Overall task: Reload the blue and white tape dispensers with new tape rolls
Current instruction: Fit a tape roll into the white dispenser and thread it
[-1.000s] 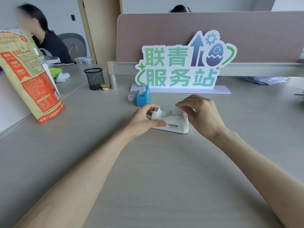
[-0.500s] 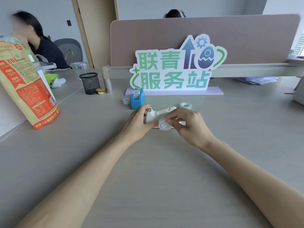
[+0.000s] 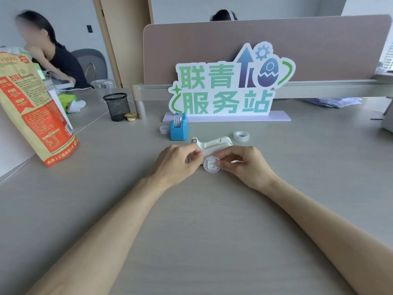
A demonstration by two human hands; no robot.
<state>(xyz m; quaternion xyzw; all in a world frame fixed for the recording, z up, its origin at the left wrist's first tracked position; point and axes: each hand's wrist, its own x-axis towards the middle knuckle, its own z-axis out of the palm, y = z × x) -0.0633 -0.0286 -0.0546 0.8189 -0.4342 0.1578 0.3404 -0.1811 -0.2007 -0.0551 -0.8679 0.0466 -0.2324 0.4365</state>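
I see two smooth plastic things mid-frame: the blocky blue holder (image 3: 179, 129), with tape inside, and behind my hands the long white holder (image 3: 214, 143), empty. My left hand (image 3: 176, 162) grips its front end. My right hand (image 3: 244, 165) pinches one round white wheel (image 3: 211, 165). One clear tape roll (image 3: 241, 136) lies flat, right of the white holder.

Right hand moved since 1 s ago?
Yes. The right hand left the top of the white dispenser and came toward the wearer. It now pinches the spool just in front of it.
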